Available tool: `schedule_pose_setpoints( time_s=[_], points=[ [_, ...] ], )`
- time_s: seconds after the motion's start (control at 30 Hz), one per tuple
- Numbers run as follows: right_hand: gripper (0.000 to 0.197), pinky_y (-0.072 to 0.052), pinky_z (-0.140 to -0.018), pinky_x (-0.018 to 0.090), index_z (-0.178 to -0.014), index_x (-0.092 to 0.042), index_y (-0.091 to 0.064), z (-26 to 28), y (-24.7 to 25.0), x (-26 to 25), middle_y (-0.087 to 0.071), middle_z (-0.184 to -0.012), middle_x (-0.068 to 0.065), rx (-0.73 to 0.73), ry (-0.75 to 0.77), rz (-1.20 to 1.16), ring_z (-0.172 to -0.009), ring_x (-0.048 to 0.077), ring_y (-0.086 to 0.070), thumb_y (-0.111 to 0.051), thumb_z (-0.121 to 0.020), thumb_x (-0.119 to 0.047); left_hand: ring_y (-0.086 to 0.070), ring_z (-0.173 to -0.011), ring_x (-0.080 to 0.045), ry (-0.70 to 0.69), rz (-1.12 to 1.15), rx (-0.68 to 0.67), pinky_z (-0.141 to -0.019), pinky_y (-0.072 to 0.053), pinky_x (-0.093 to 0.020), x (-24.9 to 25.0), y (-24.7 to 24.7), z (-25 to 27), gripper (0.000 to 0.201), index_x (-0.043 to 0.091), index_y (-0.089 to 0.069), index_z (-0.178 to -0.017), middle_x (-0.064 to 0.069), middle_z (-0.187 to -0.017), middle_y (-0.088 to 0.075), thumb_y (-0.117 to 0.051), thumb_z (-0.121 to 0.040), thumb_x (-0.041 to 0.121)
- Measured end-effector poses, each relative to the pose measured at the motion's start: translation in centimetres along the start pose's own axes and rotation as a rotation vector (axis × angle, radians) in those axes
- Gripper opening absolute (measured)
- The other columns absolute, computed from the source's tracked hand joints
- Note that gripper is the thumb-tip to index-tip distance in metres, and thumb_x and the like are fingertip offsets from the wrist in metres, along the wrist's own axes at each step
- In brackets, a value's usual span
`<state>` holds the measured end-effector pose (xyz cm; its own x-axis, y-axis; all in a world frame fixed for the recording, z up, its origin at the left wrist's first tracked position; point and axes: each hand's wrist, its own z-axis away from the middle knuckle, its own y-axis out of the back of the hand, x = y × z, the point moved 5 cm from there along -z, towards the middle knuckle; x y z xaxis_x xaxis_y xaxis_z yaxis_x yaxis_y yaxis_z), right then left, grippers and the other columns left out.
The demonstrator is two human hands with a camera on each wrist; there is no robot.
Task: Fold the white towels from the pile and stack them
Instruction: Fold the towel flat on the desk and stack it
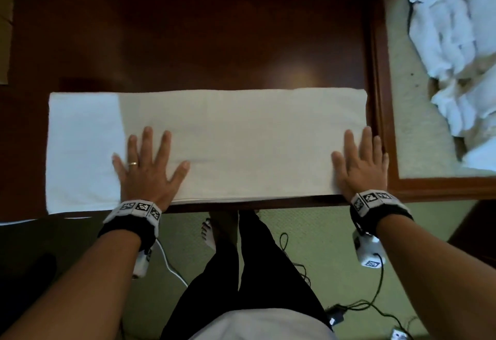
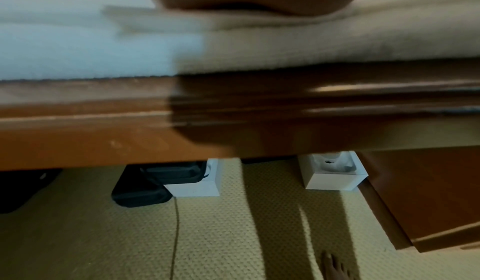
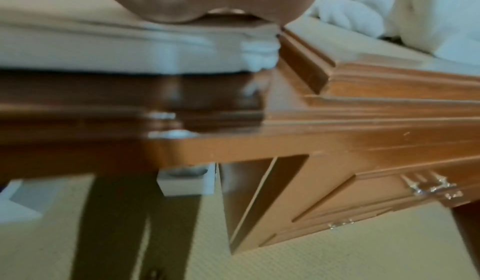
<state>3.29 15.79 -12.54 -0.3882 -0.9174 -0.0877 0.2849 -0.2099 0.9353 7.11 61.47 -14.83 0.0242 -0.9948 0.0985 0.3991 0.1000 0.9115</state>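
Both hands flat, fingers spread, palms down on the folded towel (image 1: 241, 138), gripping nothing. Left hand (image 1: 147, 168) sits left of the towel's middle, a ring (image 1: 132, 163) on one finger. Right hand (image 1: 361, 168) presses the towel's right end, just beside the raised wooden ledge (image 1: 378, 98). Towel lies as a long strip along the near edge of the dark counter (image 1: 201, 31). Unfolded towel pile (image 1: 456, 44) lies well beyond the right hand, further right.
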Motion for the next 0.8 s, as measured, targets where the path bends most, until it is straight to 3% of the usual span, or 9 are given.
schedule_pose_setpoints(
  time_s=[0.07,0.13,0.2,0.3,0.4,0.47,0.57,0.67,0.8],
  points=[
    [0.056,-0.033,-0.109,0.053,-0.147,-0.023,-0.041,-0.6,1.2,0.2,-0.041,-0.148,0.022,0.089,0.028,-0.103,-0.131,0.043,-0.041,-0.031,-0.096,-0.044,0.006,-0.153,-0.031,0.02,-0.008,-0.011,-0.116,-0.003,-0.067,-0.3,0.3,-0.6,0.079,0.044,0.012,-0.155,0.004,-0.167,0.015,-0.008,-0.088,0.079],
    [0.052,-0.042,-0.094,0.05,-0.136,-0.011,-0.053,-1.3,2.4,-0.2,-0.057,-0.124,0.024,0.143,0.011,-0.21,-0.109,0.046,-0.053,-0.04,-0.089,-0.028,0.005,-0.154,-0.03,0.045,-0.033,-0.022,-0.115,-0.005,-0.067,-1.2,0.9,-1.4,0.079,0.044,0.011,-0.155,0.005,-0.167,0.013,-0.016,-0.09,0.079],
    [0.048,-0.043,-0.092,0.048,-0.137,-0.009,-0.051,-1.8,3.1,-0.6,-0.058,-0.123,0.024,0.103,-0.081,-0.287,-0.11,0.045,-0.053,-0.047,-0.09,-0.017,0.004,-0.154,-0.029,0.069,-0.043,-0.041,-0.116,-0.008,-0.067,-1.9,1.7,-2.2,0.079,0.043,0.008,-0.156,0.006,-0.167,0.014,-0.027,-0.093,0.075],
    [0.049,-0.044,-0.089,0.04,-0.138,-0.01,-0.047,-2.5,3.2,-1.6,-0.058,-0.127,0.021,-0.046,-0.242,-0.435,-0.114,0.04,-0.055,-0.054,-0.089,-0.013,0.004,-0.154,-0.028,0.097,-0.028,-0.074,-0.117,-0.012,-0.066,-2.4,2.8,-2.9,0.081,0.043,0.006,-0.156,0.007,-0.167,0.015,-0.036,-0.092,0.071],
    [0.041,-0.041,-0.076,0.032,-0.126,-0.007,-0.053,-3.5,3.2,-1.8,-0.062,-0.116,0.018,-0.159,-0.375,-0.539,-0.098,0.036,-0.059,-0.06,-0.087,-0.016,0.003,-0.154,-0.028,0.118,0.004,-0.083,-0.117,-0.016,-0.063,-2.2,3.5,-2.8,0.083,0.041,0.0,-0.157,0.007,-0.167,0.012,-0.044,-0.092,0.068],
    [0.038,-0.044,-0.075,0.033,-0.117,-0.004,-0.058,-4.2,2.6,-1.3,-0.064,-0.107,0.014,-0.236,-0.44,-0.61,-0.088,0.031,-0.059,-0.067,-0.084,-0.021,0.0,-0.154,-0.029,0.13,0.02,-0.067,-0.117,-0.019,-0.061,-1.8,3.8,-2.9,0.083,0.039,-0.005,-0.158,0.004,-0.168,0.007,-0.05,-0.092,0.064],
    [0.041,-0.058,-0.078,0.043,-0.1,-0.006,-0.07,-4.5,1.9,-0.9,-0.073,-0.094,0.012,-0.351,-0.448,-0.695,-0.082,0.031,-0.068,-0.077,-0.068,-0.031,-0.003,-0.153,-0.03,0.154,0.047,-0.066,-0.118,-0.021,-0.057,-1.2,4.3,-2.9,0.084,0.036,-0.011,-0.158,0.002,-0.168,0.002,-0.056,-0.092,0.058],
    [0.028,-0.054,-0.073,0.034,-0.1,-0.012,-0.071,-5.8,3.9,-1.2,-0.072,-0.093,0.007,-0.302,-0.334,-0.644,-0.079,0.026,-0.066,-0.076,-0.075,-0.024,-0.01,-0.152,-0.032,0.171,0.078,-0.082,-0.12,-0.022,-0.052,-0.7,4.8,-2.9,0.083,0.031,-0.017,-0.159,0.0,-0.168,-0.004,-0.061,-0.092,0.05],
    [0.029,-0.044,-0.072,0.031,-0.108,-0.007,-0.067,-11.1,12.2,-2.4,-0.066,-0.103,0.012,-0.004,-0.18,-0.514,-0.084,0.029,-0.06,-0.068,-0.084,-0.024,-0.026,-0.148,-0.03,0.062,0.071,-0.026,-0.117,-0.03,-0.047,1.4,6.4,-2.8,0.074,0.02,-0.034,-0.154,-0.007,-0.164,-0.025,-0.066,-0.091,0.041]
  ],
)
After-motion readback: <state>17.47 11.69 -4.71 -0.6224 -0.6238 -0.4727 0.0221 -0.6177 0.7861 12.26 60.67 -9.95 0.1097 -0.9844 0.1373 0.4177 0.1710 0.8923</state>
